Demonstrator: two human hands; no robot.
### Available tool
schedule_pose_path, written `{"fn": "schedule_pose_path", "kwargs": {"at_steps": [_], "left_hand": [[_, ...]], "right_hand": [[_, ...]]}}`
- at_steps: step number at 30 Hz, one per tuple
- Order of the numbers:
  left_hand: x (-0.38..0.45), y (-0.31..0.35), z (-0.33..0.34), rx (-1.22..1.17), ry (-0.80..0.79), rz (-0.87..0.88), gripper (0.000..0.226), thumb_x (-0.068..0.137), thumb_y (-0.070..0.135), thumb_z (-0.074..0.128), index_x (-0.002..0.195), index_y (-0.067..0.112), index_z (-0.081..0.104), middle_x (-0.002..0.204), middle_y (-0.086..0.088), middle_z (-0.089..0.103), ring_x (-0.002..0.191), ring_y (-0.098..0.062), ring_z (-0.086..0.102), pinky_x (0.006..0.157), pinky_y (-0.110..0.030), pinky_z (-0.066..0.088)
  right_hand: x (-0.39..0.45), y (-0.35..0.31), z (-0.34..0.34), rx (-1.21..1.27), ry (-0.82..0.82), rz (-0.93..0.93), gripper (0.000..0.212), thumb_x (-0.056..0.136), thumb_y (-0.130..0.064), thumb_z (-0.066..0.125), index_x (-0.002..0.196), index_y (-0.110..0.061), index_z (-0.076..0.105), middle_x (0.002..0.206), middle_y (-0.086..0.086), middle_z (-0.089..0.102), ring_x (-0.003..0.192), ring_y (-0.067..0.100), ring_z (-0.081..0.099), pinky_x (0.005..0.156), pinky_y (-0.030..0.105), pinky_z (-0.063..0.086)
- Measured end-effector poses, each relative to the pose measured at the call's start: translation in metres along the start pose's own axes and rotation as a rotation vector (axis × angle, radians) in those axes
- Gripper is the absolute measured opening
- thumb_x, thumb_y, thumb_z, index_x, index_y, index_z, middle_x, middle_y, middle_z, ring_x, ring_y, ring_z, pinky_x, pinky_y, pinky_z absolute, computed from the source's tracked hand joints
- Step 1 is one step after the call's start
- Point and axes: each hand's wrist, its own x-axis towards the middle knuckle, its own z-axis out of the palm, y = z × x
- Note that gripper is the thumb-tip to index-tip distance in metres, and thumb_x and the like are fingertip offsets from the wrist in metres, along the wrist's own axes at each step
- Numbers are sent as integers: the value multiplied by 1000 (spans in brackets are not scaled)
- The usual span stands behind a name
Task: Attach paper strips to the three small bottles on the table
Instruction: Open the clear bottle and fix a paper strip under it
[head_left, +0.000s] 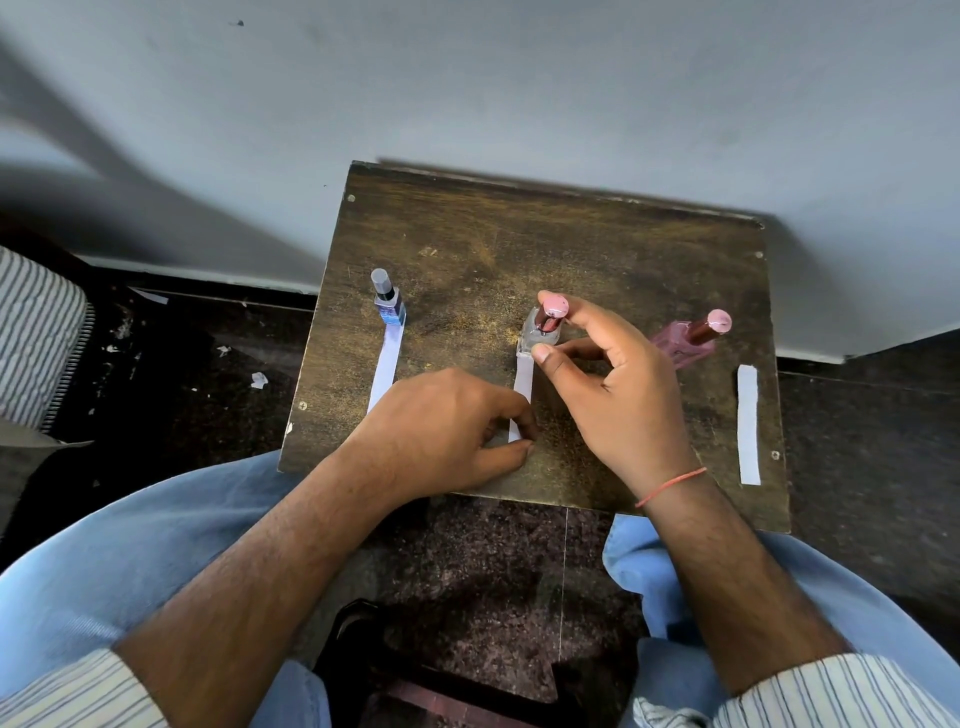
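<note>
Three small bottles stand on a dark wooden board (571, 244). The left bottle (388, 301) has a grey cap, and a paper strip (387, 366) runs from its base towards me. My right hand (618, 389) grips the clear middle bottle (543, 332), index fingertip on its pink cap and thumb at its base. A second paper strip (523, 384) runs from this bottle towards me. My left hand (447, 426) pinches that strip's near end. The pink right bottle (691, 338) leans over, with no strip on it. A loose strip (748, 423) lies flat at the board's right edge.
The board rests low against a pale wall (467, 104), between my knees in blue jeans (130, 561). Dark speckled floor (182, 364) with scraps of paper lies to the left. A striped cloth (36, 332) is at the far left. A dark object (441, 670) sits on the floor below the board.
</note>
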Motion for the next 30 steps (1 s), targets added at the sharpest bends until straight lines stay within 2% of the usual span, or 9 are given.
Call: {"fn": "schedule_pose_path", "kwargs": {"at_steps": [3,6,10,13,17,22,27,30], "left_hand": [[-1,-1,0,-14,-3,-2,23,98,58,68,115,47,77,62,22,47,60,10,42,55,-20,32],[0,-1,0,-21,-5,0,23,98,58,68,116,47,77,62,21,47,60,8,43,56,-17,30],[0,-1,-1,-20,-9,-2,24,98,58,67,116,46,77,62,21,48,62,1,47,57,-22,35],[0,-1,-2,-29,-13,4,23,98,58,68,116,46,77,62,21,48,60,9,44,56,-18,32],[-1,-1,-2,-38,-19,6,24,99,58,68,117,46,77,63,21,48,61,12,42,63,-25,39],[-1,-1,-4,-38,-24,15,24,100,57,68,117,45,78,63,20,50,60,11,44,62,-25,40],[0,0,-5,-63,-26,10,24,99,58,68,117,45,77,64,19,53,61,10,47,63,-27,47],[0,1,-5,-94,-1,9,22,99,57,70,114,44,79,63,16,56,61,7,52,65,-29,54]], "right_hand": [[0,0,0,11,-6,-4,45,96,-7,82,139,-20,75,126,-8,76,93,8,76,84,7,52],[0,1,1,24,-14,1,47,96,-7,83,140,-21,74,126,-8,76,95,9,77,85,15,58],[0,1,1,25,-11,7,47,96,-7,82,140,-20,74,124,-6,76,95,8,77,83,8,54],[0,0,0,23,-11,9,47,96,-7,82,140,-21,74,126,-7,76,95,7,77,84,10,55],[0,0,1,8,-4,3,47,96,-8,82,140,-20,74,124,-5,77,95,7,76,83,8,54],[0,0,2,17,-5,5,49,95,-7,83,141,-20,73,123,-4,77,95,7,77,83,5,51],[-1,4,-1,38,-32,6,56,95,-12,84,147,-26,69,132,-9,76,101,4,78,90,11,55],[-4,6,-3,81,-42,26,58,94,-11,85,147,-29,69,134,-8,77,104,2,78,88,13,58]]}}
